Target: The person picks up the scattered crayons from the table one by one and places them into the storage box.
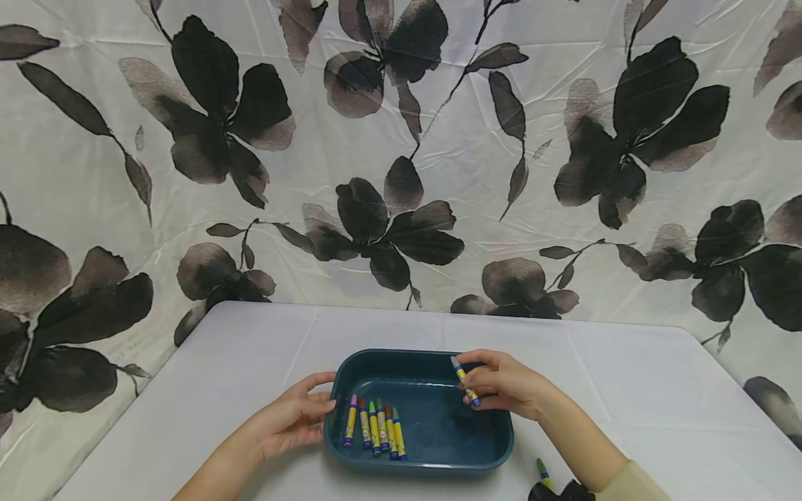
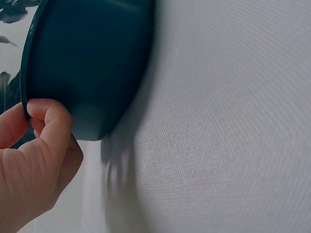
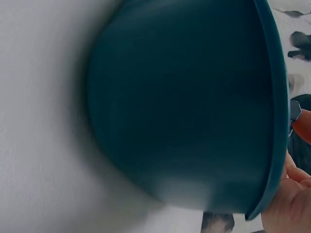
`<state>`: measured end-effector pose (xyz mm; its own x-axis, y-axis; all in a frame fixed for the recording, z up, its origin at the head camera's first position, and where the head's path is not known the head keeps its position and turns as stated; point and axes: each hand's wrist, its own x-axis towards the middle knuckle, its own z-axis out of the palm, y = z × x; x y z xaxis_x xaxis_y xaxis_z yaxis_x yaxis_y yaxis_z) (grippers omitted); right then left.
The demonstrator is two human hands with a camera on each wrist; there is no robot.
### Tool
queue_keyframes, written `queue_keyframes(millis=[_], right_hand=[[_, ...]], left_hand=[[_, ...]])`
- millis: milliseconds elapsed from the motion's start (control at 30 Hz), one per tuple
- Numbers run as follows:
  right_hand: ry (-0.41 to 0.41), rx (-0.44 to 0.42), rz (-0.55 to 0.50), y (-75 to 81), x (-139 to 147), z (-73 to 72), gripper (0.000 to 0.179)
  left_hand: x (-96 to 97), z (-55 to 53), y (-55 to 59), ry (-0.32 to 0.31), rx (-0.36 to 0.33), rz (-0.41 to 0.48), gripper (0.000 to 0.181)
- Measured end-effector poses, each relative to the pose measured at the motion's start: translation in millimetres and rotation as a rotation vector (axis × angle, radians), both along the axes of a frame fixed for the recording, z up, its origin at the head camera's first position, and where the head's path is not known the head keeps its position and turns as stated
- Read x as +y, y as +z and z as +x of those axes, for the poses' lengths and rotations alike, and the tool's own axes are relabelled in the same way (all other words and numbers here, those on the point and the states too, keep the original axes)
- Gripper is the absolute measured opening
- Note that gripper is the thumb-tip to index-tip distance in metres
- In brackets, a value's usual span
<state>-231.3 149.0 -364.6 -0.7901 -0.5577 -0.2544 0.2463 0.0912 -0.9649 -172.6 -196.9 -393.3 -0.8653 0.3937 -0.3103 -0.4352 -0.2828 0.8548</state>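
A dark teal plastic tub (image 1: 438,456) sits on the table. My left hand (image 1: 294,417) pinches its left rim; in the left wrist view, the thumb and fingers (image 2: 53,119) bend over the edge. My right hand (image 1: 507,383) holds a grey-blue crayon (image 1: 465,381) with a yellow wrapper over the tub's right side. The crayon's grey tip (image 3: 295,110) shows past the rim in the right wrist view. Inside the tub, at the left, several crayons lie side by side: a pink one (image 1: 350,421), green ones (image 1: 374,428) and brownish-red ones (image 1: 365,423).
A green crayon (image 1: 544,473) lies on the white-covered table (image 1: 269,355) near the right forearm, its lower end hidden by a black object (image 1: 560,491). Behind the table hangs a white cloth (image 1: 301,167) with dark flowers.
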Motion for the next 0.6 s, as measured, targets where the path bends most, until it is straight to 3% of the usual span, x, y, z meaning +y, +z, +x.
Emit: queue_keyframes(millis=[367, 600], right_hand=[[0.019, -0.009, 0.036, -5.5, -23, 3.1, 0.046], [-0.020, -0.021, 0.125, -14.4, -38, 6.5, 0.042]], left_hand=[[0.0, 0.1, 0.8, -0.001, -0.012, 0.005, 0.064], [0.2, 0.3, 0.8, 0.004, -0.009, -0.005, 0.062]])
